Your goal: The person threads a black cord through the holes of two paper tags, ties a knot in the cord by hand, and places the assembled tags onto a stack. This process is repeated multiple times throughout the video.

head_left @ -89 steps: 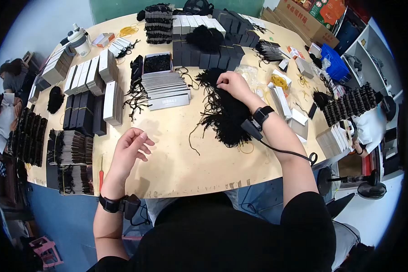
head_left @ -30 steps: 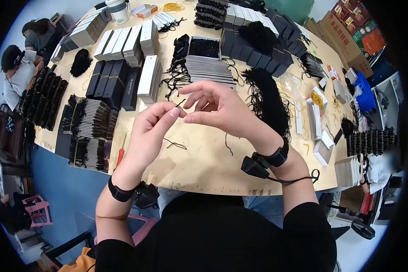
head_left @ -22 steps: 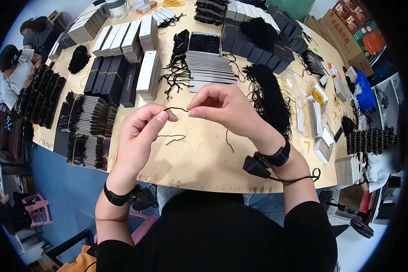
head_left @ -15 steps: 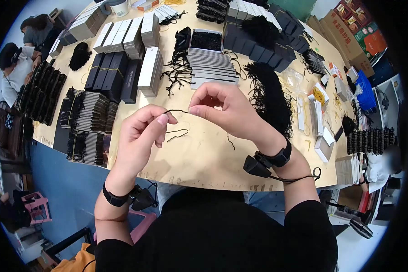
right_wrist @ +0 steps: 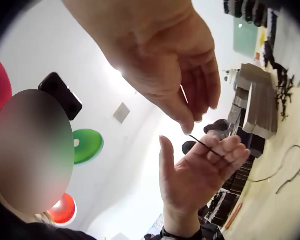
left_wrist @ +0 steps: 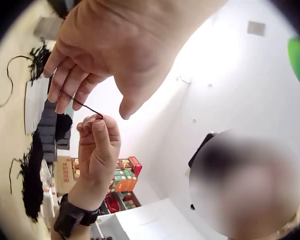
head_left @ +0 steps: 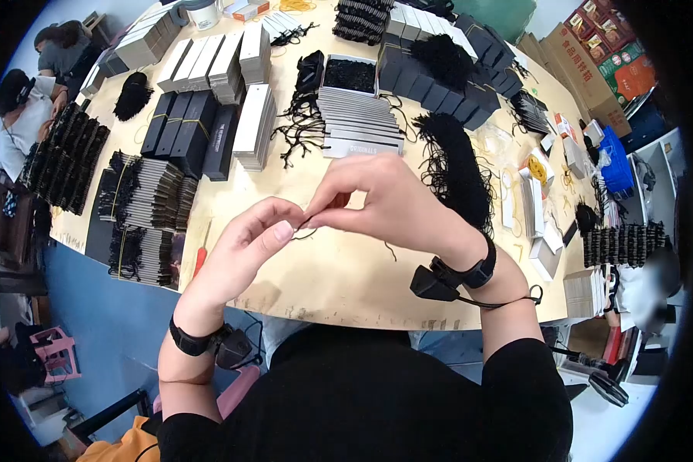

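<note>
Thumb and forefinger of my right hand point(head_left: 396, 204) pinch a thin black cord point(head_left: 305, 224), close against the fingertips of my left hand point(head_left: 239, 250). In the left wrist view the cord point(left_wrist: 87, 106) runs from the right hand point(left_wrist: 97, 150) across the fingers of the left hand point(left_wrist: 112, 50), whose thumb stands apart. The right wrist view has the left palm point(right_wrist: 195, 175) facing up, fingers loosely bent, below the right hand point(right_wrist: 175, 70). A heap of black cords point(head_left: 458, 169) lies right of the hands.
Behind the hands is a row of grey-white cards point(head_left: 358, 119) with black cords. White stacks point(head_left: 254, 127) and dark boxes point(head_left: 189, 131) stand left, corded bundles point(head_left: 150, 192) nearer. A red-handled tool point(head_left: 201, 258) lies by the left wrist. People sit at both sides.
Three seconds ago my right hand was at the black heap; it has since come over to the left hand with a cord. Lately the hands closed together and the left thumb let go of the cord.
</note>
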`<action>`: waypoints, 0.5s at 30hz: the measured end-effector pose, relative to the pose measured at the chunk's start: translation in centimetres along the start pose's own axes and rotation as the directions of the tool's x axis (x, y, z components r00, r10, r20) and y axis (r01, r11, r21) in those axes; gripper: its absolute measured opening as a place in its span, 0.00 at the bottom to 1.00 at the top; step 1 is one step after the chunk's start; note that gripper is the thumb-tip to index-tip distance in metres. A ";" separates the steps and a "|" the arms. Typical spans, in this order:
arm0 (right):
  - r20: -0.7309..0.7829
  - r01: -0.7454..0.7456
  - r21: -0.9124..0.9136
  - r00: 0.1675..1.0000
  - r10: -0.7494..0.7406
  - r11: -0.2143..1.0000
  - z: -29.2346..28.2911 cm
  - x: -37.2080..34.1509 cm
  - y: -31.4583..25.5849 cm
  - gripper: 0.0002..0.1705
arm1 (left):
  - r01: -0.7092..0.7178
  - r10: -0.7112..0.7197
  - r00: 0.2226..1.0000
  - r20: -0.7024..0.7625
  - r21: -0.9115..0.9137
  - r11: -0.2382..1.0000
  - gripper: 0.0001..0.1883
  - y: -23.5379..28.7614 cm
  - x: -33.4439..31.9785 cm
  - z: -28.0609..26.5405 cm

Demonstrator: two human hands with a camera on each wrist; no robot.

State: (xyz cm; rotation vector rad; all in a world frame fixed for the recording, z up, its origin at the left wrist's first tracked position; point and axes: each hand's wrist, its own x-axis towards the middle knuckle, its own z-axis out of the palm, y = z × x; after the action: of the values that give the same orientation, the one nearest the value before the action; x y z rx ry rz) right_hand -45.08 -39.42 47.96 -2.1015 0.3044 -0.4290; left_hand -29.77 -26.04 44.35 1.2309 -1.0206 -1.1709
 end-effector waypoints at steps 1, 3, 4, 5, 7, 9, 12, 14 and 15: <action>0.068 0.169 -0.212 0.985 -0.158 0.963 -0.1 0.3 -0.3 0.05 | 0.050 -0.046 0.998 0.031 -0.158 0.986 0.09 -0.4 0.3 0.4; 0.039 0.214 -0.303 0.976 -0.212 0.929 -0.3 1.1 -0.4 0.05 | 0.005 0.002 0.999 0.036 -0.200 0.980 0.09 -0.4 0.8 0.6; 0.073 0.132 -0.213 0.990 -0.119 0.968 -0.7 1.6 -0.4 0.05 | 0.059 -0.058 0.998 0.011 -0.178 0.982 0.09 -0.1 0.8 0.1; 0.116 0.044 -0.124 0.993 -0.030 0.991 -1.3 2.2 -0.3 0.04 | 0.113 -0.117 0.993 -0.016 -0.158 0.981 0.08 0.0 0.8 -0.2; 0.100 -0.130 0.084 0.988 0.121 0.988 -3.1 4.2 1.5 0.05 | 0.005 -0.016 0.992 -0.123 -0.090 0.996 0.07 -0.4 1.0 0.1; -0.161 -0.178 -0.013 0.972 0.174 0.984 -5.3 7.1 6.4 0.09 | 0.064 -0.092 0.972 -0.217 -0.134 0.989 0.06 -0.3 0.8 -0.4; -0.477 -0.453 -0.404 0.845 0.240 0.794 -9.0 11.2 14.3 0.10 | 0.055 -0.087 0.956 -0.279 -0.118 0.991 0.06 -0.7 0.6 -0.4; -0.462 -0.512 -0.535 0.843 0.276 0.672 -9.5 12.1 17.2 0.10 | 0.043 -0.083 0.945 -0.316 -0.132 0.990 0.07 -0.9 0.3 -0.5; -0.444 -0.516 -0.588 0.850 0.285 0.623 -9.4 12.4 17.6 0.10 | 0.038 -0.078 0.943 -0.324 -0.129 0.991 0.07 -1.1 0.1 -0.6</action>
State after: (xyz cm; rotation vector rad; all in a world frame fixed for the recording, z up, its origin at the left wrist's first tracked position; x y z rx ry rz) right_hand -38.61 -60.56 40.05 -2.5715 1.2915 -0.3998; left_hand -29.25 -26.06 43.24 1.3128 -0.6588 -1.0134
